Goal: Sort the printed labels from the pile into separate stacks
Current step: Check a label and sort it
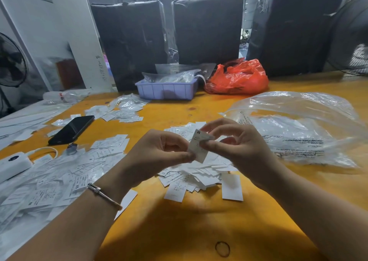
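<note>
I hold one printed label point(199, 146) in the air above the yellow worktop point(179, 231), over the loose pile of labels point(199, 175). My left hand point(159, 151) pinches its lower edge between thumb and fingertips. My right hand point(233, 141) pinches its upper part in the same manner, remaining fingers curled loosely. The label is tilted, and the letter "M" reads at its top corner.

The pile lies directly beneath both hands, with a few single labels lying just beside its near edge. To my left, sorted labels point(49, 185) spread in overlapping groups across the worktop, some marked "XS". A further group point(119, 111) lies farther back, near a purple tray point(167, 90).

A black phone point(72, 129) lies face up between those two groups. A white device point(12, 163) with a cable rests at the left edge. A clear plastic bag point(298, 129) holding more labels lies to my right, just beside the pile. An orange bag point(239, 77) sits behind it, next to the tray. A rubber band point(222, 249) lies near the front edge. A metal bracelet point(103, 195) circles my left wrist.
</note>
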Motion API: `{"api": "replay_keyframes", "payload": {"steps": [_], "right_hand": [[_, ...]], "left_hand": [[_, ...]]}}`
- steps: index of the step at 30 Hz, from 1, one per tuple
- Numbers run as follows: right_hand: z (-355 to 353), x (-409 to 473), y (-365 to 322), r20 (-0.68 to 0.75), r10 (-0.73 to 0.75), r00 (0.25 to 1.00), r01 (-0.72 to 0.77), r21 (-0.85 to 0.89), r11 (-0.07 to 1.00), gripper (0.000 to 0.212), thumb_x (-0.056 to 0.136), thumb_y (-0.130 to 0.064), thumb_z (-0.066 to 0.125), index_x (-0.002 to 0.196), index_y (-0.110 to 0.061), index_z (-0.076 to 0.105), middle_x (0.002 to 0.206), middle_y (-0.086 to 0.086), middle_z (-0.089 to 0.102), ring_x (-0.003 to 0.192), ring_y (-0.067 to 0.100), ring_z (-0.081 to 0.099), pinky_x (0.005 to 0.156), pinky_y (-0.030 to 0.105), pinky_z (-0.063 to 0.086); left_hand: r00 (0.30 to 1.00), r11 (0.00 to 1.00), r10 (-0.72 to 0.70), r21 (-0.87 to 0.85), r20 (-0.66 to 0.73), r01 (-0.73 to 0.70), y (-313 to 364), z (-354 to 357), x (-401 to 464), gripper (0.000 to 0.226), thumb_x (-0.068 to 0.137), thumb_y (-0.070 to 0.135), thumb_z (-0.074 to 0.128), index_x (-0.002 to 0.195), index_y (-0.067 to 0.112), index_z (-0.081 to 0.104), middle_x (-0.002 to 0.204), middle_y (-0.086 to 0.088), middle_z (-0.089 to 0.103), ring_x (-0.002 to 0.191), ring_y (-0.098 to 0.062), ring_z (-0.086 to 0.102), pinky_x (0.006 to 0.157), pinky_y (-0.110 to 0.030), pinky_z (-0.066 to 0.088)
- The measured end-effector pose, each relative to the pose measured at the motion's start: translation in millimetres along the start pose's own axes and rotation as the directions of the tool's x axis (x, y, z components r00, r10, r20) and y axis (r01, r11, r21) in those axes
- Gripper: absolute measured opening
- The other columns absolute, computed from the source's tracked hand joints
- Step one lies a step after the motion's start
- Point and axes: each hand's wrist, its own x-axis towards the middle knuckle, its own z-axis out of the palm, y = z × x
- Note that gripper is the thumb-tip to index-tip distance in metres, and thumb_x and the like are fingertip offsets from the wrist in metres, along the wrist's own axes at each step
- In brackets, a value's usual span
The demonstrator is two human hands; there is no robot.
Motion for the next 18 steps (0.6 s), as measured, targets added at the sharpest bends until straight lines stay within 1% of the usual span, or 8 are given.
{"api": "replay_keyframes", "payload": {"steps": [1,3,5,8,11,15,17,18], "right_hand": [[-1.3,0.9,1.3,-0.054,0.004,0.999,-0.002,0.038,0.999,0.006,0.080,-0.009,0.072,0.075,-0.006,0.071,0.098,0.005,0.069,0.088,0.020,0.065,0.078,0.043,0.053],[-5.6,3.5,1.1,-0.194,0.052,0.980,-0.023,0.153,0.988,0.016,0.082,-0.001,0.067,0.071,-0.012,0.065,0.088,0.013,0.071,0.081,0.025,0.066,0.076,0.043,0.050],[-11.7,5.7,1.7,-0.305,0.110,0.946,-0.028,0.261,0.965,0.021,0.084,0.005,0.061,0.073,-0.013,0.057,0.080,0.018,0.072,0.075,0.027,0.071,0.066,0.038,0.054],[-14.9,4.5,5.6,-0.363,0.116,0.925,-0.031,0.232,0.972,0.017,0.084,0.005,0.062,0.090,-0.010,0.057,0.068,0.017,0.071,0.058,0.025,0.070,0.050,0.025,0.052],[-10.6,3.4,10.5,-0.266,0.087,0.960,-0.067,0.081,0.994,0.038,0.088,0.001,0.061,0.120,-0.020,0.058,0.063,0.015,0.067,0.051,0.019,0.063,0.047,0.019,0.047],[-5.8,3.7,9.2,-0.037,0.168,0.985,-0.165,0.065,0.984,0.023,0.092,-0.002,0.054,0.096,-0.010,0.074,0.069,0.013,0.064,0.056,0.016,0.060,0.053,0.024,0.049],[-4.5,2.8,7.0,0.093,0.208,0.974,-0.219,0.139,0.966,0.020,0.091,-0.019,0.061,0.091,-0.003,0.073,0.073,0.013,0.066,0.062,0.019,0.062,0.055,0.025,0.048],[-4.1,2.3,6.5,0.129,0.204,0.970,-0.221,0.138,0.965,0.031,0.088,-0.031,0.065,0.090,-0.001,0.072,0.074,0.013,0.066,0.063,0.019,0.062,0.054,0.024,0.047]], "left_hand": [[1.000,1.000,-0.006,-0.007,-0.002,0.006,0.0,-0.2,-0.3,0.029,0.069,0.027,0.077,0.093,0.011,0.077,0.090,-0.005,0.077,0.087,-0.022,0.072,0.077,-0.033,0.058],[1.000,1.000,0.000,-0.014,-0.027,0.000,0.2,-0.7,0.0,0.022,0.075,0.021,0.075,0.094,0.011,0.076,0.089,-0.006,0.077,0.085,-0.020,0.073,0.072,-0.025,0.058],[0.997,1.000,0.021,-0.008,-0.076,-0.022,-1.0,-2.2,0.3,0.015,0.081,0.004,0.073,0.094,0.009,0.075,0.088,-0.006,0.077,0.082,-0.021,0.073,0.070,-0.023,0.057],[0.989,0.997,0.050,-0.043,-0.143,-0.057,-0.6,-3.6,0.2,0.022,0.080,-0.004,0.071,0.098,0.009,0.070,0.087,-0.007,0.077,0.078,-0.023,0.073,0.067,-0.024,0.058],[0.980,0.992,0.075,-0.088,-0.185,-0.092,3.1,-3.5,-0.6,0.038,0.071,0.011,0.077,0.107,0.012,0.065,0.087,-0.007,0.076,0.077,-0.024,0.074,0.065,-0.025,0.058],[0.976,0.990,0.095,-0.082,-0.194,-0.113,3.8,-1.9,0.1,0.053,0.066,0.014,0.079,0.116,0.014,0.060,0.085,-0.007,0.074,0.077,-0.025,0.074,0.066,-0.029,0.060],[0.979,0.990,0.094,-0.091,-0.182,-0.112,3.7,-1.0,0.4,0.054,0.066,0.014,0.079,0.116,0.014,0.059,0.084,-0.008,0.073,0.078,-0.026,0.074,0.068,-0.031,0.061],[0.981,0.989,0.094,-0.094,-0.170,-0.111,3.2,-0.7,0.6,0.054,0.066,0.014,0.080,0.116,0.014,0.060,0.083,-0.008,0.073,0.078,-0.026,0.074,0.069,-0.031,0.061]]}}
